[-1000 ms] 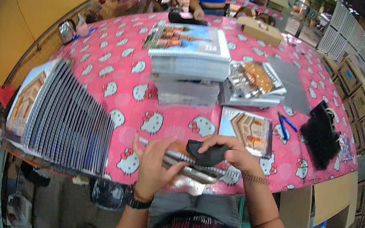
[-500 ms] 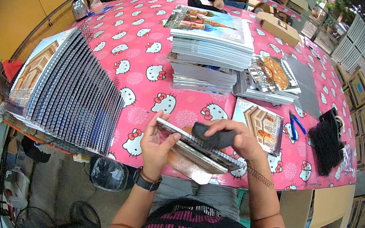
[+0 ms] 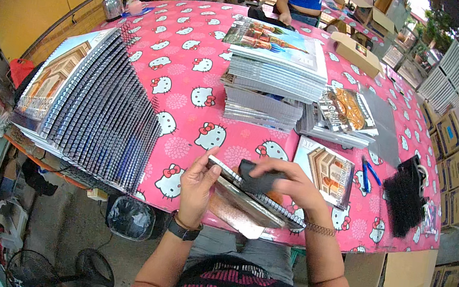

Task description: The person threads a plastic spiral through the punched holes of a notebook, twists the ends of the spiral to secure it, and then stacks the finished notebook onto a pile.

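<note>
Carrying the stacks, the table point(image 3: 232, 126) has a pink patterned cover. An open carton point(image 3: 406, 277) stands against its front edge, near the front right corner. A long row of coil-bound books point(image 3: 103, 105) leans along the left edge, reaching the front left corner. The tall stack point(image 3: 274, 72) sits toward the far edge, near its middle. Just right of it is the low stack point(image 3: 345, 117), with a grey sheet point(image 3: 385, 129) beside it, on the right-edge side. A black coil bundle point(image 3: 405, 198) lies near the right edge. One print point(image 3: 324, 170) lies flat between the low stack and the front edge.

The book point(image 3: 247, 203) is held at the middle of the front edge, tilted, coil side up. Left hand point(image 3: 196, 189): closed around the book's left end, thumb on the near side. Right hand point(image 3: 292, 183): gripping a black pad point(image 3: 256, 182) over the coil side. Blue cutters point(image 3: 370, 175) lie between the print and the coil bundle. The spare coil end point(image 3: 321, 229) projects beside the right wrist.
</note>
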The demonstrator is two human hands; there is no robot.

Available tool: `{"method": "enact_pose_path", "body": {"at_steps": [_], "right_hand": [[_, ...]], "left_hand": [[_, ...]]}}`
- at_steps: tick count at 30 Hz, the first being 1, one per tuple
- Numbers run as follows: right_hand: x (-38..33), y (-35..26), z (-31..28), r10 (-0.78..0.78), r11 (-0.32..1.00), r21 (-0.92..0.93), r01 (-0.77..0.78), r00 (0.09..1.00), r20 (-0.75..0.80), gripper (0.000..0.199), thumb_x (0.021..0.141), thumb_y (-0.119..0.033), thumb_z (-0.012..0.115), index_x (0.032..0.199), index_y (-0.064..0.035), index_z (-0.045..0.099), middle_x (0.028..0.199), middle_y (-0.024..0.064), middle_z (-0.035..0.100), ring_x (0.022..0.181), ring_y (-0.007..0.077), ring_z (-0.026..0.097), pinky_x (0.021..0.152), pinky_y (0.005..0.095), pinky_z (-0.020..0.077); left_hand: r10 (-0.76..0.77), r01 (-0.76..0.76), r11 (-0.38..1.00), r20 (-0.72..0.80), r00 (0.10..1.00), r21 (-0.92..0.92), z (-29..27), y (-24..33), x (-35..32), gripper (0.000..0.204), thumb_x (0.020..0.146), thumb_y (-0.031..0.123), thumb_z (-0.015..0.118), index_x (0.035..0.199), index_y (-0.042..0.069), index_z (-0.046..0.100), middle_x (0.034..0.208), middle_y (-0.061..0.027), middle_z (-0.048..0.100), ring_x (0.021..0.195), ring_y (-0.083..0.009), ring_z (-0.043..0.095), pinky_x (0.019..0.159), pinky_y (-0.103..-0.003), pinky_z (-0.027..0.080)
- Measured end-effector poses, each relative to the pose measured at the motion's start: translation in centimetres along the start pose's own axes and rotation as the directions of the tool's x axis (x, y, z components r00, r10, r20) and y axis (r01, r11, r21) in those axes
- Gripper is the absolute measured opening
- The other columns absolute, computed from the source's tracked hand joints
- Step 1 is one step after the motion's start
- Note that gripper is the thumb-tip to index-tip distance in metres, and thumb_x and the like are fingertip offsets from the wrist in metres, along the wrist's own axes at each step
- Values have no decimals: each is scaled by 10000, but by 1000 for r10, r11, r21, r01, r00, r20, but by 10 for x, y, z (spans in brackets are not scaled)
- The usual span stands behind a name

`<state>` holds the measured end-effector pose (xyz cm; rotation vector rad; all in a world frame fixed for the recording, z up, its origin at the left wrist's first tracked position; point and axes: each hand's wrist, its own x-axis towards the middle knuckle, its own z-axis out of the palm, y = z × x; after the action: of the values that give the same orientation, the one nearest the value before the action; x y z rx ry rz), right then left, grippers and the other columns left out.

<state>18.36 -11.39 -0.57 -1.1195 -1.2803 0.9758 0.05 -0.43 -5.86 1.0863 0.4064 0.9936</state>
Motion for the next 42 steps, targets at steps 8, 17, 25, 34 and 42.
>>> {"method": "enact_pose_path", "body": {"at_steps": [8, 17, 25, 34, 42], "right_hand": [[14, -9, 9, -10, 987, -159, 31, 991, 134, 519, 820, -483, 605, 1060, -23, 605, 1078, 82, 591, 1057, 186, 521, 915, 331, 384], [15, 3, -2, 47, 878, -475, -56, 998, -30, 434, 848, -407, 613, 1057, -27, 608, 964, 79, 627, 965, 164, 559, 838, 326, 431], [20, 1, -12, 206, 869, -455, -192, 978, -21, 410, 855, -385, 604, 1089, -49, 597, 1082, 89, 587, 1063, 194, 513, 923, 349, 372], [-31, 22, -43, -404, 441, -856, -270, 791, -458, 542, 702, -460, 725, 1059, -67, 620, 1166, 160, 534, 1111, 349, 469, 929, 412, 382], [-73, -39, -23, -287, 742, -668, 52, 926, -246, 424, 721, -241, 754, 1077, -58, 617, 1072, 135, 589, 998, 276, 560, 828, 346, 455]], "left_hand": [[28, -34, 996, -81, 996, -82, -2, -1, -6, 390, 896, 74, 582, 1252, -55, 487, 1048, -51, 572, 892, -96, 524, 808, -233, 425], [-16, 5, 990, -77, 997, -141, 4, -1, -3, 342, 903, 25, 547, 1227, -74, 495, 1063, -78, 590, 939, -121, 554, 834, -248, 451], [5, -9, 998, -86, 996, -54, 2, -5, -6, 341, 908, 39, 546, 1224, -80, 497, 1049, -91, 602, 902, -115, 566, 828, -251, 460], [4, -6, 996, -19, 1000, -92, -8, 1, 4, 237, 879, 19, 579, 1105, -52, 580, 997, -57, 604, 848, -93, 558, 775, -228, 457], [217, -302, 898, 273, 937, 321, 63, 51, -4, 153, 856, 74, 624, 982, -11, 649, 899, -42, 595, 786, -108, 539, 708, -230, 420]]}}
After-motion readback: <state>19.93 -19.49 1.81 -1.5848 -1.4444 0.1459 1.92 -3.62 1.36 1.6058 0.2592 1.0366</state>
